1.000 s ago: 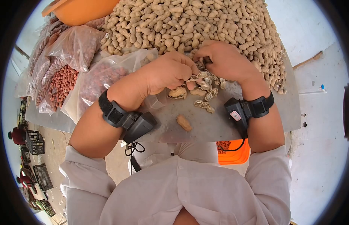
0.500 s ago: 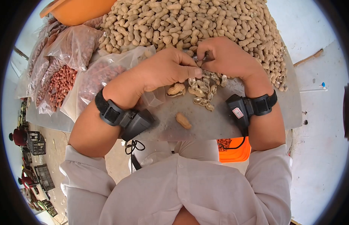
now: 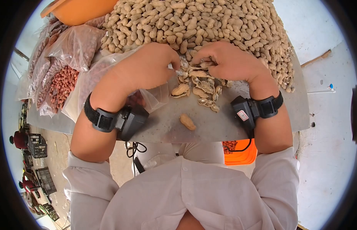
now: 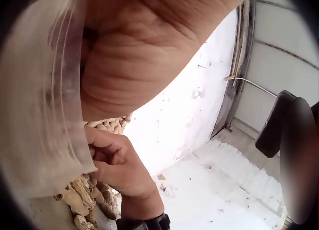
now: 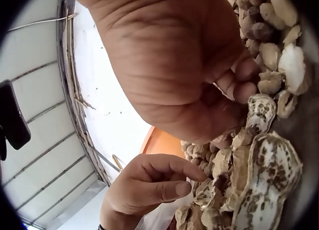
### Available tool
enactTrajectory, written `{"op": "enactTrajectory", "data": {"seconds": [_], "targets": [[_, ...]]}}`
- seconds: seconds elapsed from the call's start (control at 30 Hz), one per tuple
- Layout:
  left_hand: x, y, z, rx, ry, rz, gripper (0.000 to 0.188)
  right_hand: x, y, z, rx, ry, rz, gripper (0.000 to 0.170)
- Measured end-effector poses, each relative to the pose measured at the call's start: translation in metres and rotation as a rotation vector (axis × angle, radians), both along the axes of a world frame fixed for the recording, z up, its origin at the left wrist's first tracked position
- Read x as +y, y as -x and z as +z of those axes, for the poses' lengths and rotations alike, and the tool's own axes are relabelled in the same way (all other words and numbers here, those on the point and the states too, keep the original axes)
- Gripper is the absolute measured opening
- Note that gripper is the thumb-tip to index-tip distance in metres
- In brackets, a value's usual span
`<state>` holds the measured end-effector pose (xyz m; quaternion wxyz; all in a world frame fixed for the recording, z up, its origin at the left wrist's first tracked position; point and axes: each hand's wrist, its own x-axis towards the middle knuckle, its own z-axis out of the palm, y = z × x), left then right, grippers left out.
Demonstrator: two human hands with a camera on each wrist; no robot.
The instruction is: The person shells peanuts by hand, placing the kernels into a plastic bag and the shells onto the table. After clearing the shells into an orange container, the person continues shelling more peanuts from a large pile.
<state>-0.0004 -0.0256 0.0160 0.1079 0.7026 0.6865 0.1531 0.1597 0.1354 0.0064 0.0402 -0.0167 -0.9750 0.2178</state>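
My left hand (image 3: pixel 147 67) hangs over a clear plastic bag (image 3: pixel 159 97) with reddish kernels in it. Its thumb and index finger stand apart in the right wrist view, with a gap between their tips. Close by, my right hand (image 3: pixel 234 61) is at the foot of the peanut heap (image 3: pixel 194 27), its fingers bent among peanut shells (image 3: pixel 203 82). Whether those fingertips pinch something I cannot tell. Split shells (image 5: pixel 266 182) with pale, spotted insides lie under the right hand. A cracked peanut (image 3: pixel 180 90) and a whole peanut (image 3: pixel 187 122) lie nearer me on the metal table (image 3: pixel 163 128).
Several bags of red kernels (image 3: pixel 65 82) stand at the left of the table, below an orange basin (image 3: pixel 82 11). An orange container (image 3: pixel 242 153) with reddish bits sits below the front edge. Dark crates (image 3: pixel 37 145) and people are on the floor far left. A white wall rises at right.
My left hand has drawn away from the right hand, moving left over the bag, its thumb and index finger now apart. My right hand stays near the heap, its index finger reaching farther left.
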Motion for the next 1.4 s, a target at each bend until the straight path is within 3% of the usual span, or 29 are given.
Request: {"op": "enactTrajectory", "data": {"seconds": [0.07, 0.23, 0.43, 0.53, 0.63, 0.77, 0.93, 1.03, 1.17, 1.4], "targets": [[-0.001, 0.001, -0.004, 0.071, 0.031, -0.009, 0.019, -0.002, 0.000, 0.001, -0.033, -0.001, -0.005, 0.032], [-0.001, -0.004, -0.002, -0.040, 0.076, -0.073, 0.017, -0.004, -0.002, 0.009, -0.049, 0.009, 0.031, 0.034], [-0.002, 0.003, 0.003, -0.024, -0.043, 0.022, 0.017, -0.012, 0.005, -0.006, 0.164, -0.025, 0.075, 0.040], [-0.003, 0.010, 0.002, 0.040, -0.023, 0.037, 0.017, -0.026, 0.006, 0.002, -0.033, -0.122, -0.024, 0.040], [-0.004, 0.010, 0.001, 0.097, 0.022, 0.025, 0.018, -0.021, 0.004, 0.001, -0.028, -0.103, 0.070, 0.039], [-0.004, -0.001, 0.003, 0.051, 0.119, 0.054, 0.019, -0.012, 0.000, -0.003, 0.078, -0.027, 0.102, 0.034], [-0.004, 0.003, 0.000, -0.044, 0.007, -0.057, 0.018, -0.006, 0.004, 0.000, 0.273, 0.029, 0.090, 0.031], [-0.003, 0.008, 0.008, 0.047, 0.047, 0.033, 0.016, -0.014, 0.001, 0.011, 0.181, 0.242, -0.084, 0.030], [-0.006, 0.014, 0.004, 0.178, -0.035, 0.074, 0.012, -0.009, 0.005, 0.001, 0.274, 0.177, -0.051, 0.030], [-0.007, 0.011, 0.007, 0.185, -0.016, 0.120, 0.011, -0.008, 0.004, 0.004, 0.269, 0.061, 0.003, 0.027]]}}
